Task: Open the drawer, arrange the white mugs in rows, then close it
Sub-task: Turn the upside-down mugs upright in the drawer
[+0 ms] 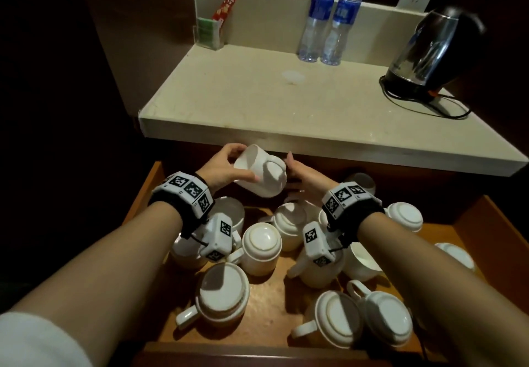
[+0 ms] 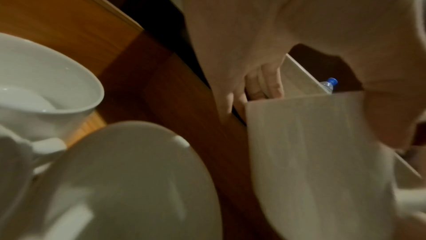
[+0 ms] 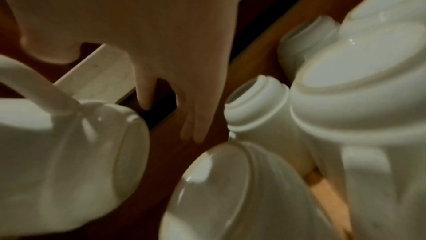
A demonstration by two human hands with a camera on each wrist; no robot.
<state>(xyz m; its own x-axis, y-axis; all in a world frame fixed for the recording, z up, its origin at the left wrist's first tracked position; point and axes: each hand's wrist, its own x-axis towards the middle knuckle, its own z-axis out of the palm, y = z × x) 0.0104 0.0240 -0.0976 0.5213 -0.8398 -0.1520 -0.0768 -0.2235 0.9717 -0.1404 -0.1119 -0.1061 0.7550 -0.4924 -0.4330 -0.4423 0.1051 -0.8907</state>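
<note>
Two hands over an open drawer of white mugs, one mug lifted at the back

Nearest, the wooden drawer [image 1: 148,192] holds about eleven loose mugs, mostly upside down, in no rows: three [image 1: 221,292] by the front edge, the rest [image 1: 261,245] crowded behind, and an exact count is unsure under the wrists. Further back, the left hand [image 1: 220,166] grips the raised mug [image 1: 259,172], thumb on its wall, fingers curled over the rim; it lies tilted, long axis roughly level, mouth toward the upper left. The right hand [image 1: 300,170] reaches beside its base, and the right wrist view alone shows its fingers [image 3: 198,123] straight, holding nothing. Beyond, the counter [image 1: 257,103] carries two water bottles [image 1: 316,14] and one kettle [image 1: 429,52]
</note>
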